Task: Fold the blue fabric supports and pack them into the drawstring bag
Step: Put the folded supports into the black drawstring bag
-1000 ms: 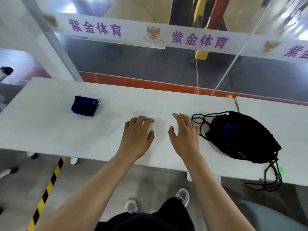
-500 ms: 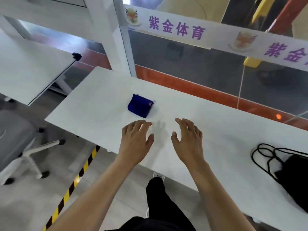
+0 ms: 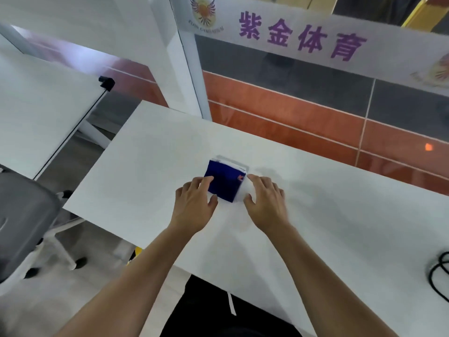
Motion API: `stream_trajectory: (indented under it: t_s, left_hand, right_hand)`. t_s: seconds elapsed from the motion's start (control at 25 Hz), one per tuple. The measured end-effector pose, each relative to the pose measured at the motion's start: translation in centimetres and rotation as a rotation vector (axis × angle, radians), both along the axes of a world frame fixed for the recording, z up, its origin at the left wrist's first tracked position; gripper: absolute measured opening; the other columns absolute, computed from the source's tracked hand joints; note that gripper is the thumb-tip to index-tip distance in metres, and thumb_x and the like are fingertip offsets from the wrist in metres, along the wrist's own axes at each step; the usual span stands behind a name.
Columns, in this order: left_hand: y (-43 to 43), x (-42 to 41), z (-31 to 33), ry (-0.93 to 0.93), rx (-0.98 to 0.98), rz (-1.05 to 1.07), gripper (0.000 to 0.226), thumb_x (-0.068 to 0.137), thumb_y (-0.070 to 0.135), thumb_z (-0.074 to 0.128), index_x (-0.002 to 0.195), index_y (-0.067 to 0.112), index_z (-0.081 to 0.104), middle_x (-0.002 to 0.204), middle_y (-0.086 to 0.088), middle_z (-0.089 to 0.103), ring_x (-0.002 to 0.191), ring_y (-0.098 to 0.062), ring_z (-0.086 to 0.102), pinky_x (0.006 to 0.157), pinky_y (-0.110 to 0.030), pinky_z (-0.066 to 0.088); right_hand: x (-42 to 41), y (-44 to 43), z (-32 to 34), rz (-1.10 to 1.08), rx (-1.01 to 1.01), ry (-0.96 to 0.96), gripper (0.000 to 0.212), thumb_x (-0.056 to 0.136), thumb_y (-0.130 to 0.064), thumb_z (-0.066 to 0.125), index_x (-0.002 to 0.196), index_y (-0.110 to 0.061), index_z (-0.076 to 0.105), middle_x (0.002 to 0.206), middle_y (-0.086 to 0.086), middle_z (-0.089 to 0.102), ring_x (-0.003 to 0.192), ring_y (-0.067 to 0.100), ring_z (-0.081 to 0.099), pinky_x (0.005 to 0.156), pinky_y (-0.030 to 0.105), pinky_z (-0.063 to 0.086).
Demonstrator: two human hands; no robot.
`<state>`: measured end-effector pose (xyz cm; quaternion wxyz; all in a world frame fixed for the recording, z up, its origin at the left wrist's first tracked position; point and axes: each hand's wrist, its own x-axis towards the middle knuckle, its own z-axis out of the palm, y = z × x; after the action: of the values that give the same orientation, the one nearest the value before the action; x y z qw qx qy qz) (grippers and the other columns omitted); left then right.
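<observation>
You're looking down on a white surface [image 3: 340,215], evenly lit. Past its far edge runs a wall banded in orange tile [image 3: 291,113] and grey tile [image 3: 303,76], with a white banner [image 3: 388,54] of purple characters above. A white post [image 3: 189,69] stands left of it. Further left: a second white table [image 3: 36,113], a black clamp [image 3: 106,82] at its corner, a grey chair [image 3: 21,215], a pale floor [image 3: 48,300].

Sports-club workroom: glass partition [image 3: 291,76] under purple-lettered 紫金体育 banner [image 3: 303,37], white table [image 3: 340,215], grey chair [image 3: 19,215].
</observation>
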<state>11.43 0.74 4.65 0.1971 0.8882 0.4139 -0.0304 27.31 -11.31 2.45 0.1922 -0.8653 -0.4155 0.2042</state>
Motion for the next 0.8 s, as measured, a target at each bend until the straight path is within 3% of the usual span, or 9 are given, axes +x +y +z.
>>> stream_trajectory:
  t_s: [0.16,0.32,0.44,0.56,0.72,0.8]
  left_hand:
    - [4.0,1.9,-3.0,0.027,-0.212,0.037,0.065,0.101,0.032,0.051,0.156,0.017,0.022,0.152,-0.005,0.043,0.134,-0.029,0.046,0.110,-0.042,0.036]
    - [6.9,3.2,-5.3,-0.034,-0.500,0.242,0.069,0.102,0.028,0.050,0.158,0.013,0.013,0.155,-0.012,0.040,0.138,-0.029,0.044,0.109,-0.038,0.037]
    - [8.1,3.2,-6.9,-0.071,-0.641,0.335,0.060,0.101,0.028,0.051,0.155,0.016,0.026,0.149,-0.007,0.049,0.131,-0.026,0.051,0.105,-0.037,0.043]
    - [8.5,2.9,-7.6,-0.150,-0.710,0.360,0.050,0.100,0.023,0.053,0.148,0.017,0.040,0.138,-0.001,0.058,0.120,-0.022,0.058,0.096,-0.035,0.047]
    - [9.0,2.5,-7.5,-0.221,-0.814,0.387,0.039,0.098,0.017,0.058,0.137,0.016,0.050,0.123,0.000,0.061,0.109,-0.020,0.063,0.090,-0.041,0.058]
    - [8.7,2.5,-7.0,-0.189,-0.865,0.377,0.036,0.097,0.017,0.060,0.132,0.015,0.052,0.120,-0.003,0.062,0.099,-0.017,0.065,0.083,-0.039,0.061]
  right_hand:
    - [0.2,3.9,-2.3,-0.057,-0.094,0.106,0.053,0.099,-0.027,0.050,0.150,-0.026,0.036,0.138,0.007,0.053,0.122,0.030,0.053,0.104,0.041,0.037]
    - [-1.0,6.4,-4.3,-0.096,-0.223,0.225,0.056,0.104,-0.028,0.041,0.157,-0.032,0.023,0.143,0.010,0.046,0.120,0.034,0.053,0.103,0.044,0.038]
    - [-2.3,7.4,-5.2,-0.192,-0.203,0.367,0.061,0.105,-0.026,0.040,0.159,-0.038,0.014,0.139,0.010,0.048,0.116,0.032,0.056,0.095,0.039,0.045]
    - [-3.5,8.0,-5.1,-0.423,-0.051,0.507,0.064,0.102,-0.020,0.047,0.156,-0.044,0.021,0.131,0.005,0.052,0.116,0.025,0.055,0.092,0.032,0.043]
    - [-5.2,7.8,-4.6,-0.822,0.157,0.656,0.066,0.097,-0.017,0.060,0.148,-0.044,0.028,0.129,-0.006,0.053,0.118,0.016,0.057,0.100,0.039,0.052]
    - [-5.4,7.0,-4.4,-0.987,0.170,0.757,0.062,0.095,-0.026,0.065,0.148,-0.037,0.033,0.125,0.000,0.060,0.110,0.017,0.064,0.095,0.042,0.057]
